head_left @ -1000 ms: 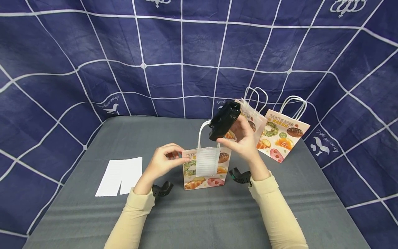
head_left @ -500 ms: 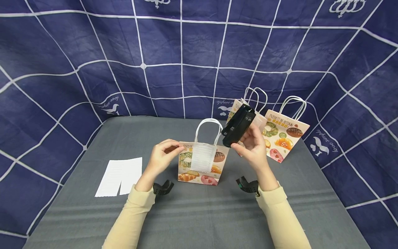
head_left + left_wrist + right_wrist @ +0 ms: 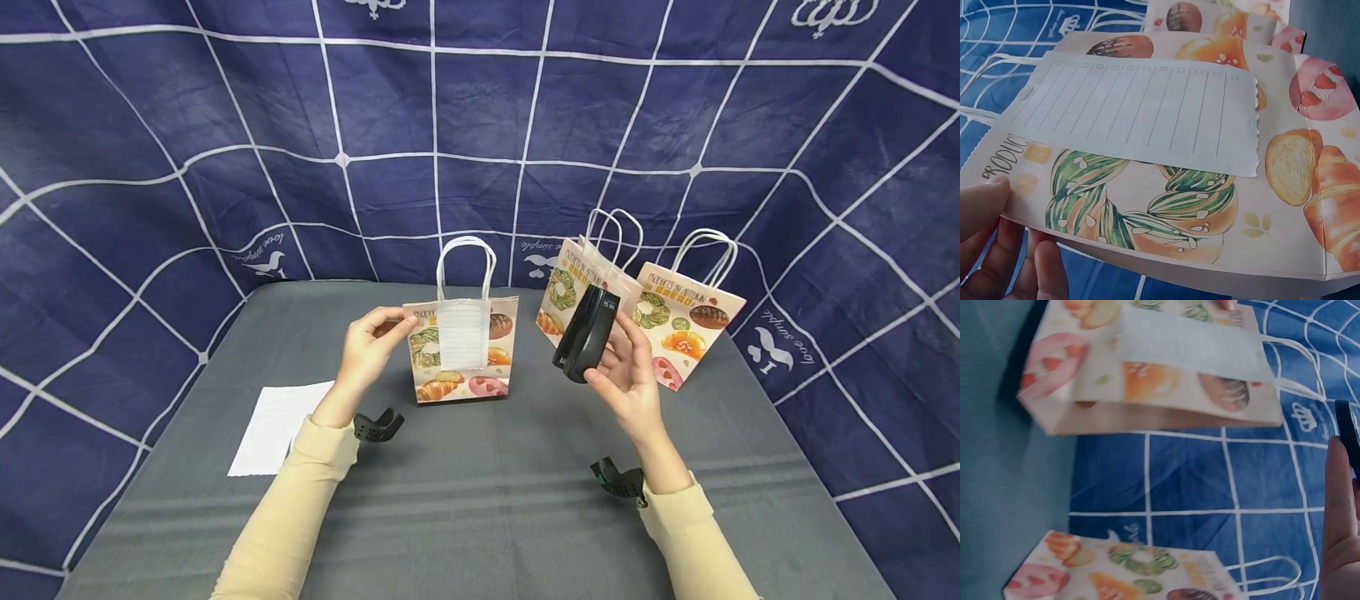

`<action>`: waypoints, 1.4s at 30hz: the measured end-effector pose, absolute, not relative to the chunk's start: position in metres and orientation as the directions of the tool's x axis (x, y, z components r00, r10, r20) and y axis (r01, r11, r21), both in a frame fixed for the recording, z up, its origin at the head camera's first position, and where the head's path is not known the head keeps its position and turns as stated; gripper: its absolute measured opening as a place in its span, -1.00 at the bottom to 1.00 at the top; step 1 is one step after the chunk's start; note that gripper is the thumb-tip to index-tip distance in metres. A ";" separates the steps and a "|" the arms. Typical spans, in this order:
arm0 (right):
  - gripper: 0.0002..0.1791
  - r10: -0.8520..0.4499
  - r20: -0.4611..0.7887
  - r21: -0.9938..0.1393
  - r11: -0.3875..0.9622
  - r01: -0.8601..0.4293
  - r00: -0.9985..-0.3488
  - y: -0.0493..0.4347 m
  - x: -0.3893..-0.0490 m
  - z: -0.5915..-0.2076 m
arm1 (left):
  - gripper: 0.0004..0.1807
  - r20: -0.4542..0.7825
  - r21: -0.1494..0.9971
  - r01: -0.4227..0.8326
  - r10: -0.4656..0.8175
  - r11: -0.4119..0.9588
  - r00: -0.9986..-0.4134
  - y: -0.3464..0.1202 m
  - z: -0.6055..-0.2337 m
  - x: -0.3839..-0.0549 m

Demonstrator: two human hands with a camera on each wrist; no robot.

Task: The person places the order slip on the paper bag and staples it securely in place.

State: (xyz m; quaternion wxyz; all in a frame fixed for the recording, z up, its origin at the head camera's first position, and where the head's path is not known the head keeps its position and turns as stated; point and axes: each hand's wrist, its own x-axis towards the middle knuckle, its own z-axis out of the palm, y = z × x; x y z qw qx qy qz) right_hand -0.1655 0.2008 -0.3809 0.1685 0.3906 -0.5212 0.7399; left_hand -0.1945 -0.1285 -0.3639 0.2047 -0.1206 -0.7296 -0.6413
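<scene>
My left hand (image 3: 372, 340) pinches the upper left edge of a paper gift bag (image 3: 501, 310) with bread pictures and white twisted handles. A lined slip of paper (image 3: 462, 335) lies over the bag's front, its top at the bag's rim; the left wrist view shows its scalloped lower edge and small checkboxes (image 3: 1164, 70). To the right, apart from the bag, my right hand (image 3: 628, 379) holds a black stapler (image 3: 588, 335), tilted, between thumb and fingers. In the right wrist view only a dark end of the stapler (image 3: 1349, 439) shows at the right edge.
Two more bread-print bags stand at the back right, one partly behind the stapler (image 3: 562, 283) and one farther right (image 3: 686, 325). White lined paper slips (image 3: 273, 425) lie on the grey tabletop (image 3: 465, 500) at the left. A blue gridded cloth (image 3: 480, 125) hangs behind.
My left hand has carried the bag with its slip back and to the left. My right hand has moved the stapler right and down, away from the bag.
</scene>
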 end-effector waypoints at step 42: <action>-0.32 -0.405 0.387 -0.915 -0.056 -0.400 -0.828 0.265 -0.129 -0.471 | -0.96 0.301 0.952 0.281 -0.203 0.123 -0.932 -0.234 -0.357 -0.280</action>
